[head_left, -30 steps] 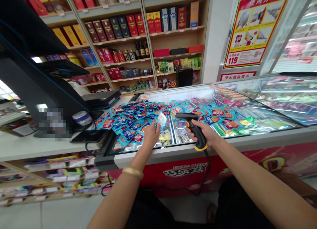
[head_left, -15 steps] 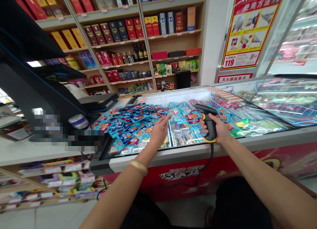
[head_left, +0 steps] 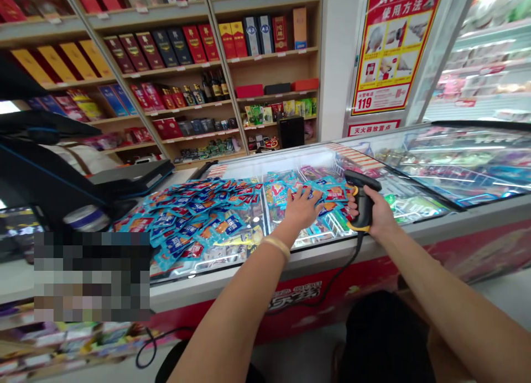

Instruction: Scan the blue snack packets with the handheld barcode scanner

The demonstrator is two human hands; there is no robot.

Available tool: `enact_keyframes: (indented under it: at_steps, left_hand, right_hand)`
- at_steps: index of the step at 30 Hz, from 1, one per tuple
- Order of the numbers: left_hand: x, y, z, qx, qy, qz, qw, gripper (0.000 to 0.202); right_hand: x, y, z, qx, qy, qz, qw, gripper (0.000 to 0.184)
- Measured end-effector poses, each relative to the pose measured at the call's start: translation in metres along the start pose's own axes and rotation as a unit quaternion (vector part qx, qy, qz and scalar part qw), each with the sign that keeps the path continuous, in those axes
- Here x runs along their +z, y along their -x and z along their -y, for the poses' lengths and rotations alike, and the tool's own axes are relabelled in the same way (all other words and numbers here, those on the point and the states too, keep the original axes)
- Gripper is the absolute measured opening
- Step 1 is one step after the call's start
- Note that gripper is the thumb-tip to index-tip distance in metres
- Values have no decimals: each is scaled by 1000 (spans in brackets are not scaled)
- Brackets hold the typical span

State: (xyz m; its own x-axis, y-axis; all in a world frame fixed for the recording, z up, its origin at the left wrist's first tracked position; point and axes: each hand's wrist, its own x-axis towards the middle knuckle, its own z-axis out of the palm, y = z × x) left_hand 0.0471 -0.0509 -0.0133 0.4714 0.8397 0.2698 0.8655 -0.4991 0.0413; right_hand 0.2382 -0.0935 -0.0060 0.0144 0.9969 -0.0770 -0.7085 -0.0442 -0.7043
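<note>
My right hand [head_left: 375, 211] is wrapped round the grip of a black and yellow barcode scanner [head_left: 360, 198], held over the glass lid of a chest freezer [head_left: 373, 236]. My left hand [head_left: 302, 207], fingers spread, lies flat on a small heap of blue and red snack packets [head_left: 327, 192] in the middle of the lid. A larger heap of the same packets [head_left: 194, 217] covers the lid's left part. A pale bangle [head_left: 277, 245] sits on my left wrist. The scanner's black cable [head_left: 332, 283] hangs down the freezer's red front.
A black till with its screen stand [head_left: 62, 173] and a roll of tape [head_left: 86, 218] fill the counter at left. Shelves of boxed bottles [head_left: 186, 46] line the back wall. A red fire poster [head_left: 394, 40] and a second glass freezer [head_left: 468, 156] stand at right.
My left hand let go of the single packet and moved right onto the smaller heap. My right hand carried the scanner right and farther back. The view swung right.
</note>
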Motion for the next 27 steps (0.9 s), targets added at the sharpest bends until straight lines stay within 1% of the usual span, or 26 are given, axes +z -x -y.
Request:
enact_keyframes:
  at_steps: [3, 5, 7, 9, 11, 13, 15, 17, 20, 23, 25, 27]
  left_hand:
    - [-5, 5, 4, -10, -1, -4, 1000, 55]
    - [-8, 13, 12, -30, 2, -21, 999, 59]
    - [-13, 26, 26, -58, 2, -46, 997, 62]
    - [-18, 45, 45, -85, 0, -80, 993, 61]
    - [-23, 69, 67, -114, -4, -118, 987, 59]
    - [-29, 94, 89, -154, -11, -144, 978, 59]
    - [-33, 118, 107, -200, -25, -154, 967, 61]
    - [-35, 138, 120, -238, -39, -151, 959, 61]
    - [-35, 156, 129, -266, -46, -133, 954, 58]
    - [-34, 160, 129, -266, -36, -126, 955, 49]
    - [-33, 158, 130, -258, -15, -141, 956, 45]
    - [-33, 155, 131, -250, 36, -188, 949, 44]
  right_hand:
    - [-1, 0, 1, -3, 5, 10, 1000, 22]
    - [-1, 0, 1, -5, 8, 16, 1000, 22]
    - [1, 1, -1, -7, 7, 14, 1000, 21]
    - [7, 3, -7, -6, 7, 16, 1000, 18]
    - [18, 5, -19, 2, 15, 32, 999, 17]
    - [32, 7, -35, 18, 35, 56, 998, 17]
    - [49, 10, -52, 43, 55, 82, 994, 19]
    - [65, 12, -68, 71, 61, 114, 989, 21]
    - [85, 18, -86, 122, 49, 144, 981, 21]
    - [94, 23, -94, 160, 39, 137, 977, 19]
    - [94, 25, -95, 166, 40, 137, 976, 19]
    - [92, 26, -94, 162, 40, 147, 975, 18]
